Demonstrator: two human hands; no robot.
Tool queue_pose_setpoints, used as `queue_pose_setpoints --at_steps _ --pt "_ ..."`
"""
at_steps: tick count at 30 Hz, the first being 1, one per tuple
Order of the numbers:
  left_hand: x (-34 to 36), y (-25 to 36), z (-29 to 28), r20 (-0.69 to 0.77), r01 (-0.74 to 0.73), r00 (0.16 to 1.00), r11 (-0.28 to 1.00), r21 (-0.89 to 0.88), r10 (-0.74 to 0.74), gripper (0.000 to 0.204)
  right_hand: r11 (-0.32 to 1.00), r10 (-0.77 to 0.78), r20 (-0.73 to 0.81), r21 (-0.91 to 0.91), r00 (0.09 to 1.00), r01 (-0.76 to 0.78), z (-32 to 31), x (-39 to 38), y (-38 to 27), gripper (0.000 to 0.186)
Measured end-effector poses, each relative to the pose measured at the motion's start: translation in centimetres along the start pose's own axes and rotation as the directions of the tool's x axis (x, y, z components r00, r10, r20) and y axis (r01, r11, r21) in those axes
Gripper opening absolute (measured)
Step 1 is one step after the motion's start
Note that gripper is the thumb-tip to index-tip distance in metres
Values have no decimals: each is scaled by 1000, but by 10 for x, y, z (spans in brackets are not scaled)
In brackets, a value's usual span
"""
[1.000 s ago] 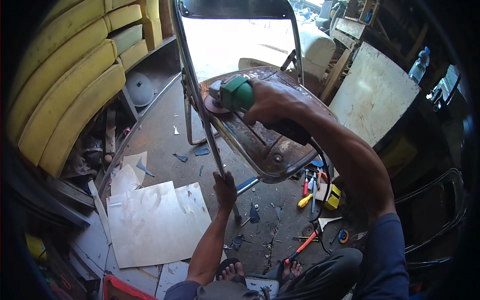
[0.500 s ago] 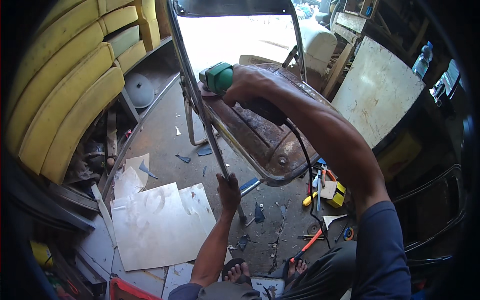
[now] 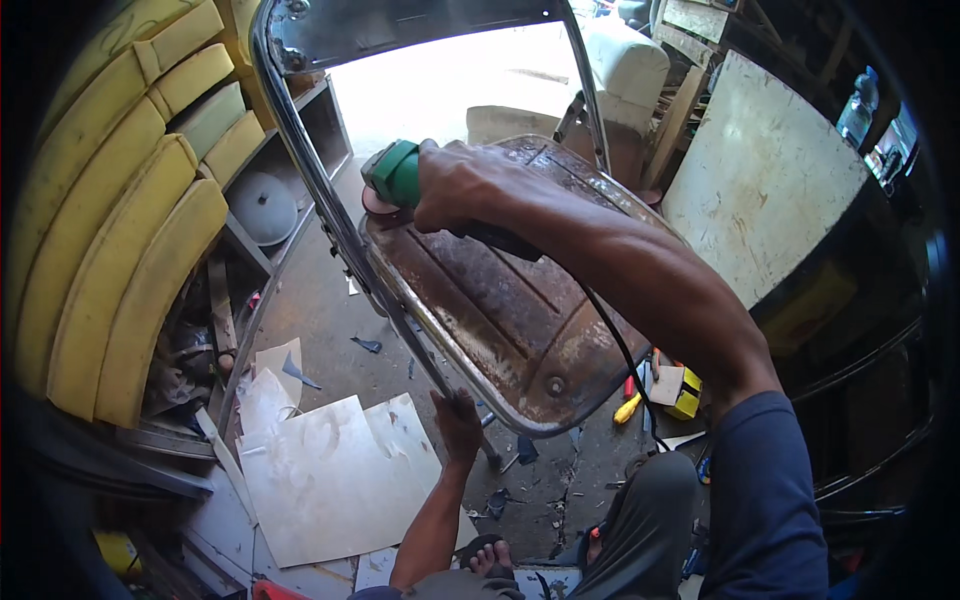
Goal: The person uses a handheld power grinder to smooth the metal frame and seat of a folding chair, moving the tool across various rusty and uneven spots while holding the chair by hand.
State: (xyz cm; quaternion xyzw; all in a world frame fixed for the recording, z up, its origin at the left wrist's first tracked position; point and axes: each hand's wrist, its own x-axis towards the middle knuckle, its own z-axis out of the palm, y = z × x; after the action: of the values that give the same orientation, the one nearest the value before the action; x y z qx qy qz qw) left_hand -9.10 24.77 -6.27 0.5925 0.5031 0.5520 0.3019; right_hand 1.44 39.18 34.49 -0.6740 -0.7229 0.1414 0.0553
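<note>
A metal folding chair stands tilted in front of me, its rusty brown seat (image 3: 490, 290) facing up and its dark backrest (image 3: 420, 22) at the top. My right hand (image 3: 455, 188) is wrapped round a green-headed angle grinder (image 3: 397, 175). The grinder's reddish disc (image 3: 384, 212) lies at the seat's far left corner, close beside the side tube; exact contact is hard to see. A black cord (image 3: 625, 355) trails from the tool past the seat's right edge. Lower down, my left hand (image 3: 459, 425) is closed round the chair leg (image 3: 425, 362).
Yellow foam pads (image 3: 150, 290) are stacked at the left, near a round grey lid (image 3: 263, 208). Pale sheets (image 3: 335, 480) and dark scraps cover parts of the floor. A yellow-handled tool (image 3: 627, 408) lies right of the seat; a large whitish board (image 3: 765, 180) leans behind.
The chair has tipped nearer, its front seat edge now lower in view. My right hand and the grinder have shifted left with the seat corner. The view itself has also shifted.
</note>
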Motion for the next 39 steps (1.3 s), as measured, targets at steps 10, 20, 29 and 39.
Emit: queue_pose_setpoints --at_steps 10,20,29,39 --pt "4 -22 3 -73 -243 958 917 316 279 55 998 -55 -75 -31 996 53 3 27 11 65" --pt "-1 -14 12 -92 3 996 996 88 5 42 983 -167 14 -76 986 168 5 0 34 65" --pt "-15 -65 20 -76 43 996 999 20 -41 34 985 -153 122 -61 981 161 -8 -35 28 66" --pt "-6 -18 18 -132 -48 990 996 69 57 29 991 -99 82 -80 992 106 -6 -35 29 64"
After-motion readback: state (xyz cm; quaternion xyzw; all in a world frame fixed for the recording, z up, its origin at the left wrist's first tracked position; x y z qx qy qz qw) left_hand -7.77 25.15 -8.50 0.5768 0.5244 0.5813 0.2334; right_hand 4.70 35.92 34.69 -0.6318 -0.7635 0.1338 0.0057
